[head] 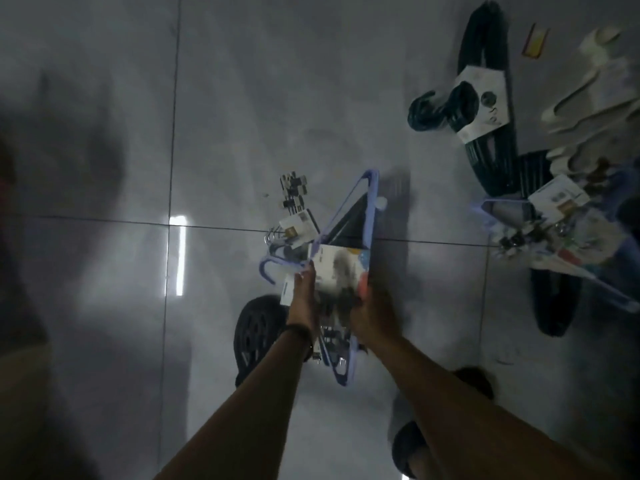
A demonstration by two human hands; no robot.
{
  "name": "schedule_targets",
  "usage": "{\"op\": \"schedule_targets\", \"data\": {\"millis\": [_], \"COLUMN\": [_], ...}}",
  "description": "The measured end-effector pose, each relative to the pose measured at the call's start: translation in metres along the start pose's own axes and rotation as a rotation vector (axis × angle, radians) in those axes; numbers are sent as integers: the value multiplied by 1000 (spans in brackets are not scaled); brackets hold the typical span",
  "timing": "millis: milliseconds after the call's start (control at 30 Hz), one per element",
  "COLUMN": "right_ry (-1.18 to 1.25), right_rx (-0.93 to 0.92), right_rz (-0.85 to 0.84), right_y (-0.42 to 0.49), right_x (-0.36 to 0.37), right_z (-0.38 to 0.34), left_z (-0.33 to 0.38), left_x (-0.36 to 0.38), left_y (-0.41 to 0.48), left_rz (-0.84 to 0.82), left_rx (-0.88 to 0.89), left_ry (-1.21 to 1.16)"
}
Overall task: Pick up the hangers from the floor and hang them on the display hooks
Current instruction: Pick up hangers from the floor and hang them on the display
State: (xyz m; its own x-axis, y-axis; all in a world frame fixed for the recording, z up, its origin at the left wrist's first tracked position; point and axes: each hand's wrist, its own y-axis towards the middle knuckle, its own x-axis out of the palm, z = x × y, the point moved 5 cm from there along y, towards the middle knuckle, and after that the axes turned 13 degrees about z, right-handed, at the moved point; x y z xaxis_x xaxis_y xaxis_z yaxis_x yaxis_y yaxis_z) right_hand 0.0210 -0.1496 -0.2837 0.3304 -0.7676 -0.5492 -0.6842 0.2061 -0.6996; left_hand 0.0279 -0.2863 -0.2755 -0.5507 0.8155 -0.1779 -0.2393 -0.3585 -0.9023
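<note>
Both my hands hold a bundle of pale purple hangers (367,216) with a printed card label, above the grey tiled floor. My left hand (304,299) grips the bundle's left side near the hooks; my right hand (372,315) grips the card's right edge. A pack of clip hangers (294,202) lies just behind the bundle, or hangs with it; I cannot tell which. On the floor at the right lie a dark green hanger bundle (485,98), cream hangers (588,98) and another purple bundle (554,237). No display hooks are in view.
My dark shoes (256,334) stand on the glossy tiles below the bundle. A small orange-yellow tag (536,41) lies at the top right. A dark blurred shape (20,237) fills the left edge. A ceiling light reflects off the floor (180,254).
</note>
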Motion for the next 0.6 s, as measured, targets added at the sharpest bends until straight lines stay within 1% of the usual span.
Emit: {"op": "schedule_targets", "data": {"millis": [33,133,200,267,333,467,567,600], "right_ry": [-6,231,386,558,633,622,647,659], "right_rx": [-3,125,288,448,472,497,529,544], "right_rz": [13,29,0,-62,-100,-79,-38,-49], "right_y": [0,8,16,25,35,23,8,2], "right_x": [8,22,25,34,46,39,18,12], "right_z": [5,19,28,35,41,25,24,27], "left_z": [-2,-4,-5,-5,-6,-12,-9,-8], "left_x": [-1,-1,-2,0,2,-5,-4,-3], "left_y": [7,27,40,50,55,55,46,42], "left_rz": [1,-20,0,-27,-47,-28,-8,-6], "left_rx": [2,-14,-40,-43,-37,-28,48,81], "left_ry": [28,100,174,190,195,227,170,146]}}
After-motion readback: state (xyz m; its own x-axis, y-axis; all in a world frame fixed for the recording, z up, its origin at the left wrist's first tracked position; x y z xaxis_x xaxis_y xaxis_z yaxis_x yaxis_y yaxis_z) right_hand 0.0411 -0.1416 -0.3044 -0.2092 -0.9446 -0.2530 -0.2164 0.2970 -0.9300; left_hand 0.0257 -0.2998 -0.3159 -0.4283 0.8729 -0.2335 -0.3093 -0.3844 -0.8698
